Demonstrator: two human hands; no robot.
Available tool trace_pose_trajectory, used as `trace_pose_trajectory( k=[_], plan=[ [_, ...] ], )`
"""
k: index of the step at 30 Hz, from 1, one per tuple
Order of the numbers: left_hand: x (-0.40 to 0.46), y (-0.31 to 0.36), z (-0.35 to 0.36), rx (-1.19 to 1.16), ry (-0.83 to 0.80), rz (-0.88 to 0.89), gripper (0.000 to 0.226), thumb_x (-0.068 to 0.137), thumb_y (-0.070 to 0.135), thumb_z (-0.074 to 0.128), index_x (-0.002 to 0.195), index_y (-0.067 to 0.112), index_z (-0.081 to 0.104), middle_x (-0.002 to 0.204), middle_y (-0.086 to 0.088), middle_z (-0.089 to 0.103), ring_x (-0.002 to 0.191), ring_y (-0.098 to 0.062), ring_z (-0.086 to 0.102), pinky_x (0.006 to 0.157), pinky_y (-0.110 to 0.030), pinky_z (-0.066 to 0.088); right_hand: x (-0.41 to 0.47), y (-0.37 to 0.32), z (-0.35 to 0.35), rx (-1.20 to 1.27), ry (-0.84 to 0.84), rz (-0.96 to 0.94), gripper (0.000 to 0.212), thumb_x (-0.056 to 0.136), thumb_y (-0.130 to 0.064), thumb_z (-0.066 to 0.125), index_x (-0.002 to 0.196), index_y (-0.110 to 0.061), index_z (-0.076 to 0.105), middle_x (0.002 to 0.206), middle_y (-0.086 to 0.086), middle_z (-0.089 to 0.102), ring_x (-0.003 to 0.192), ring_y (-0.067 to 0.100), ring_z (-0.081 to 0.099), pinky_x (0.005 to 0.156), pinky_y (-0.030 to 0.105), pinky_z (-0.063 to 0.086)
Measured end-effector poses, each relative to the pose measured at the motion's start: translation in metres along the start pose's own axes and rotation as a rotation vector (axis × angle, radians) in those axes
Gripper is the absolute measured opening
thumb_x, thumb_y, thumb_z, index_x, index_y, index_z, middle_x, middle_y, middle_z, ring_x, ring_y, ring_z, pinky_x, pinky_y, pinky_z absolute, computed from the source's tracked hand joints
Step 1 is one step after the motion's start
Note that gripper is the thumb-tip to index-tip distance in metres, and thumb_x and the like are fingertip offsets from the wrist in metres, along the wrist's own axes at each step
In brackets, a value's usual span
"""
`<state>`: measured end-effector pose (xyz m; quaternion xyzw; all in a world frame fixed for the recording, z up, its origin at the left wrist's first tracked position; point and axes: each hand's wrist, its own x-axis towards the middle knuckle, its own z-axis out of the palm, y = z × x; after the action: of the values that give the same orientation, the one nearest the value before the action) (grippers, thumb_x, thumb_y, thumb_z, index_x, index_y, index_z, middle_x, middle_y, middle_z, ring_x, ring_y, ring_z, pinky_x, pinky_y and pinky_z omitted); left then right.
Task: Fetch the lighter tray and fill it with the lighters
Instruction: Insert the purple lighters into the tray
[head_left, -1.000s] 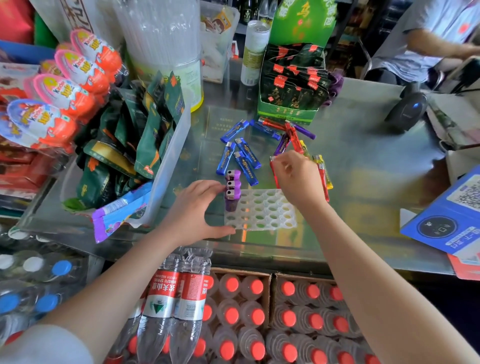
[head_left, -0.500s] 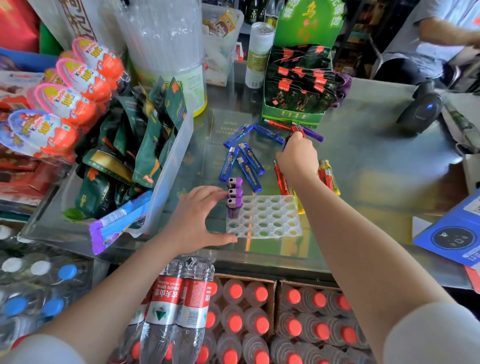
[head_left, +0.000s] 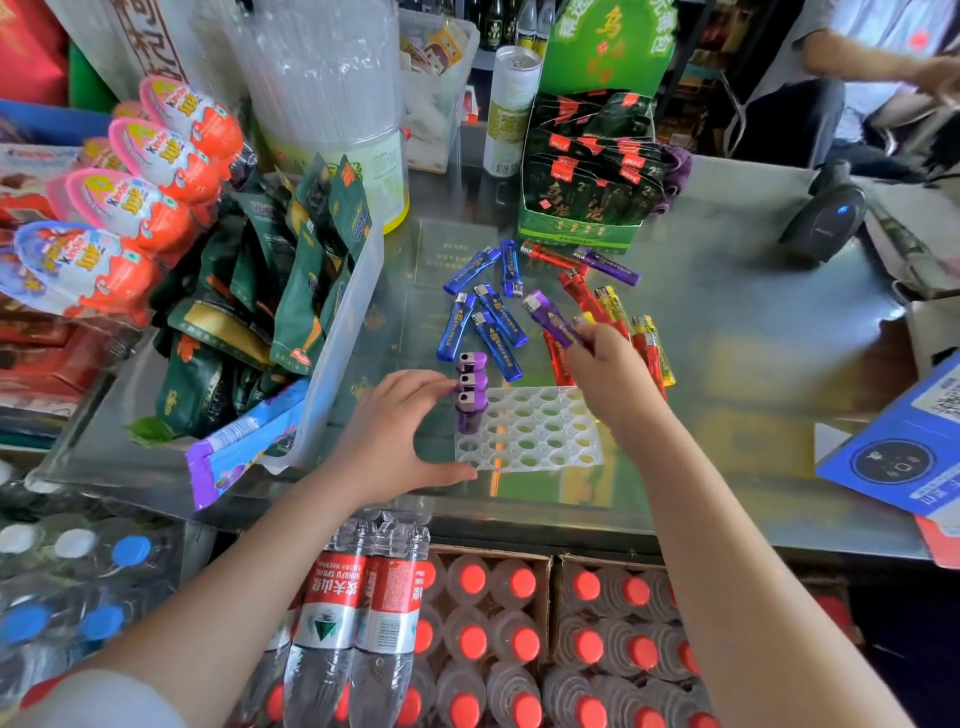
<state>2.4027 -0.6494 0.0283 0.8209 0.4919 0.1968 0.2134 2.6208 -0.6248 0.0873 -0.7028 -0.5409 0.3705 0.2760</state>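
A clear lighter tray (head_left: 540, 436) with rows of holes lies on the glass counter near its front edge. Three purple lighters (head_left: 471, 387) stand upright in the tray's left column. My left hand (head_left: 395, 436) rests at the tray's left side, fingers curved around its corner and touching the standing lighters. My right hand (head_left: 610, 374) hovers over the tray's far right corner and pinches a purple lighter (head_left: 550, 317) that points up and left. Loose blue lighters (head_left: 493, 317), red lighters (head_left: 576, 288) and yellow lighters (head_left: 649, 332) lie scattered behind the tray.
A clear bin of green snack packets (head_left: 291, 291) stands left of the tray. A green display box (head_left: 587, 176) sits behind the lighters, a black scanner (head_left: 826, 218) at the right, a blue card (head_left: 904, 447) at the right edge. Bottled water (head_left: 467, 634) is stacked below the counter.
My right hand reached back into the loose pile, picked up a purple lighter and has drawn it toward the tray. The left hand has stayed at the tray's left side.
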Motion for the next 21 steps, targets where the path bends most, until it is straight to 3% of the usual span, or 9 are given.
trace_pose_trajectory(
  k=[3, 8, 11, 15, 19, 21],
  plan=[
    [0.000, 0.001, 0.000, 0.008, -0.003, -0.003, 0.092, 0.055, 0.075, 0.052, 0.125, 0.015, 0.050, 0.128, -0.001, 0.051, 0.120, -0.020, 0.041, 0.098, -0.039, 0.032, -0.027, 0.005, 0.004, 0.219, -0.043, 0.050, 0.022, 0.091, -0.009, 0.038, 0.077, -0.020, 0.051, 0.063, 0.001, 0.042, 0.056, 0.016, 0.035, 0.050, 0.027, 0.031],
    [-0.001, 0.002, -0.001, 0.012, -0.026, -0.013, 0.088, 0.057, 0.074, 0.051, 0.124, 0.017, 0.049, 0.129, 0.000, 0.049, 0.121, -0.020, 0.040, 0.099, -0.041, 0.034, -0.058, 0.003, 0.023, 0.810, -0.074, 0.042, 0.019, 0.094, -0.006, 0.039, 0.089, -0.016, 0.055, 0.070, -0.005, 0.066, 0.068, 0.011, 0.057, 0.058, 0.021, 0.038],
    [-0.002, 0.000, 0.000, 0.020, -0.028, -0.010, 0.088, 0.058, 0.075, 0.050, 0.126, 0.019, 0.047, 0.130, 0.002, 0.048, 0.122, -0.018, 0.038, 0.100, -0.043, 0.034, -0.071, 0.006, 0.044, 0.768, -0.054, 0.000, 0.011, 0.094, -0.010, 0.042, 0.092, -0.017, 0.051, 0.081, -0.006, 0.073, 0.080, 0.005, 0.064, 0.063, 0.018, 0.042],
    [-0.002, 0.001, 0.000, 0.023, -0.025, -0.002, 0.090, 0.056, 0.077, 0.049, 0.126, 0.019, 0.047, 0.131, 0.003, 0.048, 0.122, -0.017, 0.039, 0.100, -0.037, 0.033, -0.078, 0.008, 0.058, 0.688, 0.034, -0.133, 0.023, 0.093, -0.003, 0.042, 0.096, -0.025, 0.051, 0.078, -0.012, 0.070, 0.075, -0.003, 0.062, 0.065, 0.007, 0.045],
    [-0.002, -0.001, 0.001, 0.002, -0.021, 0.004, 0.090, 0.056, 0.077, 0.050, 0.124, 0.019, 0.049, 0.129, 0.002, 0.051, 0.121, -0.019, 0.042, 0.100, -0.040, 0.035, -0.081, 0.006, 0.063, 0.610, 0.136, -0.183, 0.019, 0.090, 0.001, 0.045, 0.100, -0.009, 0.057, 0.081, -0.006, 0.066, 0.072, -0.003, 0.060, 0.067, 0.009, 0.045],
    [-0.002, -0.001, 0.001, -0.012, -0.019, 0.006, 0.089, 0.056, 0.076, 0.050, 0.123, 0.018, 0.050, 0.128, 0.001, 0.052, 0.120, -0.020, 0.042, 0.100, -0.040, 0.035, -0.082, 0.007, 0.066, 0.543, 0.159, -0.177, 0.013, 0.088, 0.001, 0.049, 0.095, -0.009, 0.056, 0.083, -0.003, 0.064, 0.074, 0.003, 0.061, 0.069, 0.015, 0.047]
  ],
)
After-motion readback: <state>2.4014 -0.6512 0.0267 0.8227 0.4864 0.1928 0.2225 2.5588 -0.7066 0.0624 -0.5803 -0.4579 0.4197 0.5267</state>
